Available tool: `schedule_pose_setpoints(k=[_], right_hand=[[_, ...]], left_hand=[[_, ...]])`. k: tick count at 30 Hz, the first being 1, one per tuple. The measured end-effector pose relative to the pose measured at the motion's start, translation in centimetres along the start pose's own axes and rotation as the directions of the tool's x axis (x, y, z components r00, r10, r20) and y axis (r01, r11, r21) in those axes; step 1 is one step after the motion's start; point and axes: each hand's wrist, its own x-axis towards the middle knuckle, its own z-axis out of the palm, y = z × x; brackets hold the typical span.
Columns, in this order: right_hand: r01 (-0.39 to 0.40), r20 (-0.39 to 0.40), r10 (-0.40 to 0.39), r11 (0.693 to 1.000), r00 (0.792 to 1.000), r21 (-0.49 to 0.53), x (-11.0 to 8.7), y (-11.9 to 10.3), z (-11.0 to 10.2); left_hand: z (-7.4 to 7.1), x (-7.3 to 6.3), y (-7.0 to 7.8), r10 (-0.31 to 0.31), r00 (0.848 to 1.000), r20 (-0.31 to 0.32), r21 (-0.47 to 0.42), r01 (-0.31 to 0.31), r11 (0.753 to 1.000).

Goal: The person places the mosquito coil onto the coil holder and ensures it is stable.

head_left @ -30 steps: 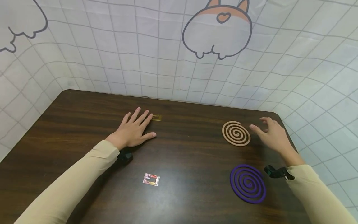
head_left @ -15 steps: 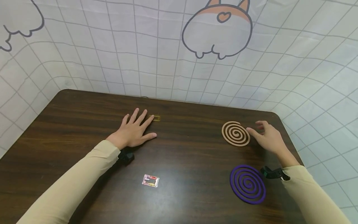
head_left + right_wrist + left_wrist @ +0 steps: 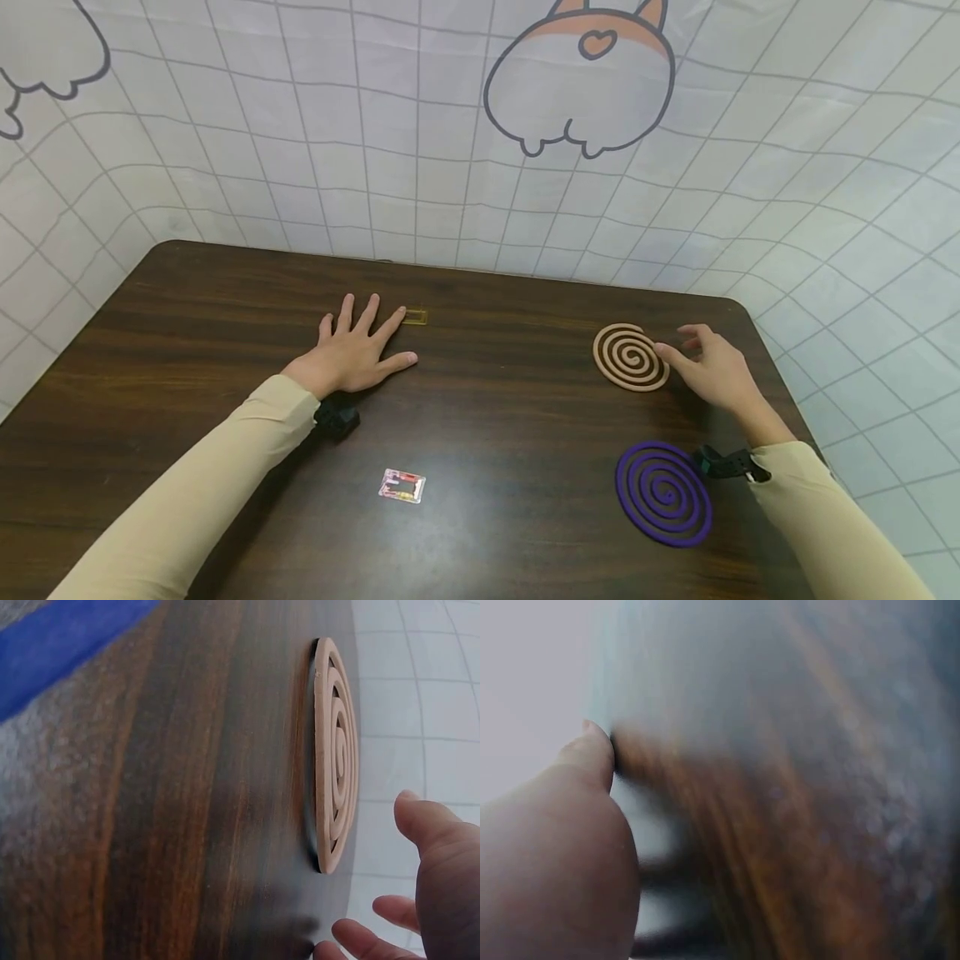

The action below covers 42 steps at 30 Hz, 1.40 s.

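Flat on the dark table lies my left hand, fingers spread. Its index fingertip is at the edge of a small yellowish see-through rectangular frame; whether it presses on it I cannot tell. My right hand hovers with loosely bent fingers at the right side of a tan mosquito coil. In the right wrist view, a gap shows between the thumb and the tan mosquito coil, and nothing is held. A purple mosquito coil lies nearer, beside the right wrist. The left wrist view is blurred, showing mostly thumb and tabletop.
A small card-like piece with a colourful border and dark middle lies at the front of the wooden table. A white cloth with grid lines and a cartoon animal hangs behind the table and along its sides.
My right hand has moved left and lower, closer to the tan mosquito coil. The left hand stays spread on the table, and its index fingertip has shifted slightly left at the yellowish frame.
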Motion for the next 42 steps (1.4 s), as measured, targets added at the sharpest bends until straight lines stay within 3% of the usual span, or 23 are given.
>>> schedule_pose_setpoints(k=[19, 32, 42], right_hand=[[-0.002, 0.032, 0.001, 1.0, 0.999, 0.027, 0.1, -0.4, 0.4], [-0.032, 0.059, 0.028, 0.998, 0.998, 0.059, 0.6, -0.6, 1.0], [-0.045, 0.097, 0.04, 0.998, 0.994, 0.049, 1.0, -1.2, 1.1]], left_hand=[[0.6, -0.6, -0.3, -0.042, 0.999, -0.006, -0.025, 0.042, 0.999], [0.5, -0.2, -0.2, -0.073, 0.995, 0.063, -0.03, 0.075, 0.997], [1.0, 0.0, -0.2, -0.078, 0.994, 0.071, -0.029, 0.08, 0.996]])
